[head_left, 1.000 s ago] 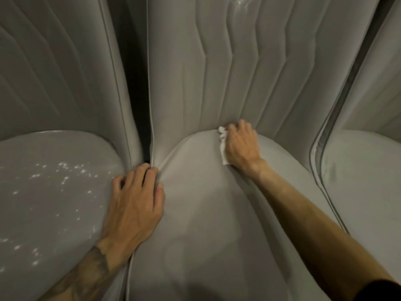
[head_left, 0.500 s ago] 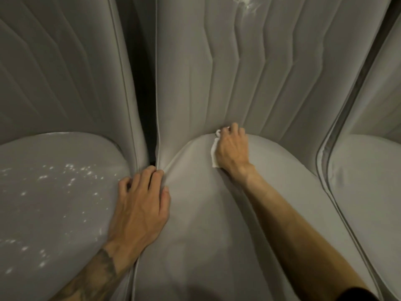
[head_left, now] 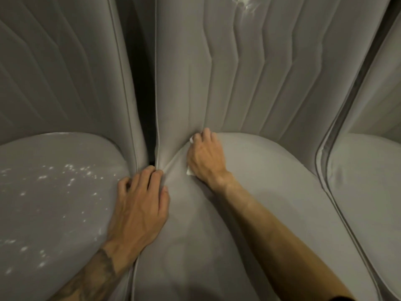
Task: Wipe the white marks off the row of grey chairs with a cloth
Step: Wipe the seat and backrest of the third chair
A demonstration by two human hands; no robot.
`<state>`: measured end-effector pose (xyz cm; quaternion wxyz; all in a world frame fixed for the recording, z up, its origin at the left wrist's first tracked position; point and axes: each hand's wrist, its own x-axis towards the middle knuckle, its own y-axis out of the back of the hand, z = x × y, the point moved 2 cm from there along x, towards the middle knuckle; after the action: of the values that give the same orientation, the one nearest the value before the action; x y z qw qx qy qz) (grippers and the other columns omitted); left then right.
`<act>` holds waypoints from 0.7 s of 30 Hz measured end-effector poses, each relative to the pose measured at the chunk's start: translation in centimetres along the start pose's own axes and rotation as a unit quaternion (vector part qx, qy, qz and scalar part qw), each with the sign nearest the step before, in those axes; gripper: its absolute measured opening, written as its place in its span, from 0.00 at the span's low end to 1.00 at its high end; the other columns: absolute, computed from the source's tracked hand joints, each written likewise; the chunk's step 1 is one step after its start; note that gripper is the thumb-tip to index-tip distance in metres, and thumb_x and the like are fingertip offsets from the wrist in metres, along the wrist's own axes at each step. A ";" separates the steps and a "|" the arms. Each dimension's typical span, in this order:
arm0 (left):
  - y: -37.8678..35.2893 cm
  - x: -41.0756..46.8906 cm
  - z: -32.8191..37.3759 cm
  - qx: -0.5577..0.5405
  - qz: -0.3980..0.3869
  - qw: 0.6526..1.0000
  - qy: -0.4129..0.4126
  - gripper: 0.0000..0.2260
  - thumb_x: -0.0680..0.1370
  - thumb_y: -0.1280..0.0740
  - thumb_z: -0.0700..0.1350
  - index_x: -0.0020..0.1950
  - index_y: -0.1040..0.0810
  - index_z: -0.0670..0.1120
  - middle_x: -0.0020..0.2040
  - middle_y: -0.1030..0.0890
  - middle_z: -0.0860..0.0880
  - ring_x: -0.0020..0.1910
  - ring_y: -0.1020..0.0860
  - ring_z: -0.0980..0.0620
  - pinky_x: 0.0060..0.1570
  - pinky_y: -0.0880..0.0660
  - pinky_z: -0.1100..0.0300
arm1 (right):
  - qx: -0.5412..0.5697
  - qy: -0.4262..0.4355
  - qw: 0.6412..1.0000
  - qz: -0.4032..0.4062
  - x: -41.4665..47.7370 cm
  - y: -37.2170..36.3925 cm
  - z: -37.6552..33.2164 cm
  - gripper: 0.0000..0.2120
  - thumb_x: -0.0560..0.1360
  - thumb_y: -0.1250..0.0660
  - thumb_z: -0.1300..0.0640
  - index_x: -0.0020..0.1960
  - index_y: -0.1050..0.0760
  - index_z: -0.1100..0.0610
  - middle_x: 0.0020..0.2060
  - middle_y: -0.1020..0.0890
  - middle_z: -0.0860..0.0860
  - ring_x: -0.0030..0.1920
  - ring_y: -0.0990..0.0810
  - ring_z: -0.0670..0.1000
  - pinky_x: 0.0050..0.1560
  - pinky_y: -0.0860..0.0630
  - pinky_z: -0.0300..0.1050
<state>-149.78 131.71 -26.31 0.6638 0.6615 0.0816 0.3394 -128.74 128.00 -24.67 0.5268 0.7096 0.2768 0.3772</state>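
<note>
We wiped the middle chair's (head_left: 271, 192) back crease.
Our right hand (head_left: 206, 159) gripped what looked like a cloth (head_left: 189, 172); our left hand (head_left: 141, 205) lay open, fingers spread.

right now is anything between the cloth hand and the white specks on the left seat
Yes. The left hand rests across the seam between the left seat and the middle seat, in the right hand's sideways path with the cloth to the white specks.

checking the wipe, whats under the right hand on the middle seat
Under the right hand a white cloth is pressed onto the middle seat at the crease. Only small white edges show; the rest, and any marks beneath, is covered.
</note>
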 end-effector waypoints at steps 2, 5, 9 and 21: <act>0.1 -0.2 -0.2 -0.006 0.001 1.000 -0.003 0.16 0.84 0.44 0.52 0.67 0.26 0.46 0.66 0.24 0.45 0.60 0.23 0.44 0.62 0.33 0.44 | 0.007 0.008 1.000 -0.002 -0.3 0.7 1.7 0.12 0.81 0.43 0.53 0.56 0.25 0.58 0.55 0.25 0.59 0.54 0.27 0.62 0.53 0.32 0.56; 0.2 -0.1 -0.1 -0.003 0.007 1.000 -0.010 0.16 0.84 0.43 0.51 0.67 0.26 0.46 0.67 0.24 0.45 0.61 0.23 0.42 0.62 0.32 0.43 | -0.036 -0.030 0.999 0.004 -1.0 2.5 7.4 0.12 0.82 0.42 0.53 0.57 0.24 0.58 0.56 0.25 0.60 0.56 0.26 0.63 0.55 0.33 0.56; 0.1 0.0 0.2 -0.004 0.012 1.000 -0.007 0.16 0.84 0.43 0.51 0.67 0.26 0.45 0.67 0.24 0.44 0.61 0.23 0.41 0.62 0.32 0.41 | -0.078 -0.193 0.978 0.021 -4.2 5.2 16.0 0.12 0.80 0.39 0.57 0.61 0.26 0.60 0.58 0.27 0.62 0.57 0.27 0.66 0.56 0.29 0.58; -0.1 -0.1 0.2 -0.009 -0.003 1.000 0.001 0.16 0.84 0.43 0.52 0.67 0.26 0.47 0.67 0.24 0.45 0.61 0.23 0.44 0.62 0.33 0.45 | 0.078 0.006 0.997 0.002 -1.6 0.6 -1.7 0.10 0.79 0.42 0.64 0.56 0.25 0.64 0.55 0.25 0.64 0.54 0.26 0.65 0.56 0.34 0.57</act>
<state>-149.66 131.51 -26.42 0.6707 0.6547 0.0814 0.3390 -131.03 127.44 -24.22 0.4672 0.7473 0.3066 0.3596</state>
